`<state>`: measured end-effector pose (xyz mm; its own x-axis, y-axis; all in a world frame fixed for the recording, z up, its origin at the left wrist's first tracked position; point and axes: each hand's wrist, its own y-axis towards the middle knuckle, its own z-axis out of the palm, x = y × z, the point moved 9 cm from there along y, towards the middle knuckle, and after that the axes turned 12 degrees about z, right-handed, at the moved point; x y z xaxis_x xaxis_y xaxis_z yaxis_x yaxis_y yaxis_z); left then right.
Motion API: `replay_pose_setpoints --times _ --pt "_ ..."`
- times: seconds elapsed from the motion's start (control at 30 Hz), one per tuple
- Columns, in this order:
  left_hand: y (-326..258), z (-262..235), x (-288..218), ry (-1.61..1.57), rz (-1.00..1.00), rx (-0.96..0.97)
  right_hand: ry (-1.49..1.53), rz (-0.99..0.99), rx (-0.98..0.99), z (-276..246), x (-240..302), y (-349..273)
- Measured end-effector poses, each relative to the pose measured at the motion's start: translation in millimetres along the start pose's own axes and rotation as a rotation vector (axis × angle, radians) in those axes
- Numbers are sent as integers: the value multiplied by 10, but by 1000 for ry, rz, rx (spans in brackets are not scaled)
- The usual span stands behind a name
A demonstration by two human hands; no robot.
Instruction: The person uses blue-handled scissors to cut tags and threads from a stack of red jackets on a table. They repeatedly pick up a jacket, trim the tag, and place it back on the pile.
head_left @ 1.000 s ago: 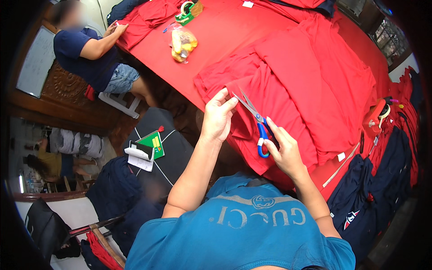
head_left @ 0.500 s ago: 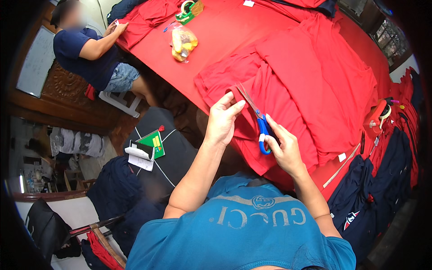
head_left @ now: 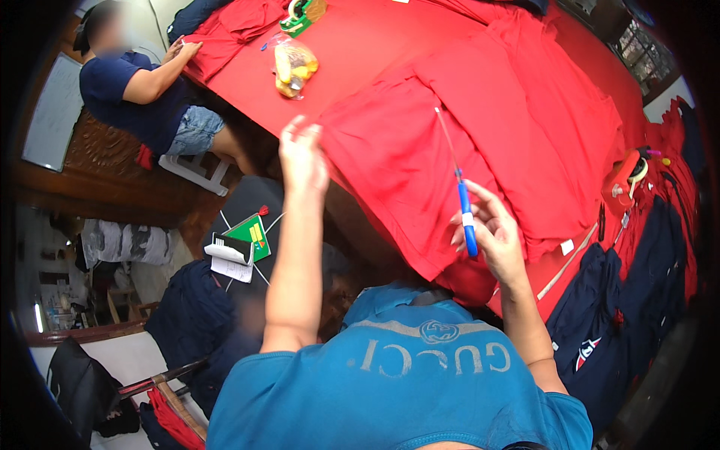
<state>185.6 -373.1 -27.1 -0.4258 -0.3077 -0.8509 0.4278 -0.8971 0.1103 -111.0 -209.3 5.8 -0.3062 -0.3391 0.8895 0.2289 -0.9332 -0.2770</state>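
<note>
Tabletop (head_left: pixel 360 45): red-covered, red cloth (head_left: pixel 420 165) draped over near edge.
Left hand (head_left: pixel 302 157): fingers pinching cloth edge, lifted.
Right hand (head_left: pixel 491 236): fingers curled around scissors (head_left: pixel 459 187), blades together, above cloth.
Progress: no finished cut visible; trimming seemingly still ahead.

Bright even indoor light on the red cloth-covered surface (head_left: pixel 360 52), soft shadow beneath its near edge, raised left hand (head_left: pixel 302 154) smeared by motion blur, strong fisheye bending, dark vignette round the rim, dim floor at left
</note>
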Motion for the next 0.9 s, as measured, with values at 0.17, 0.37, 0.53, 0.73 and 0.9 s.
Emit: replay_pose_setpoints --times 0.17,0.37,0.53,0.73,0.9 --pt "301 138 254 1080 115 729 -219 -30 -227 -392 -23 -540" --pt "1088 343 -67 1518 454 816 -102 -60 -449 -862 -113 -1338" --pt "232 2722 341 415 -134 1132 -151 -293 -724 -1187 194 -2085" --pt "-124 3743 630 -196 -316 741 -97 -397 -845 -1329 203 -2534" --pt "-891 2680 351 715 716 962 -53 -249 -709 -1264 -200 -2349"
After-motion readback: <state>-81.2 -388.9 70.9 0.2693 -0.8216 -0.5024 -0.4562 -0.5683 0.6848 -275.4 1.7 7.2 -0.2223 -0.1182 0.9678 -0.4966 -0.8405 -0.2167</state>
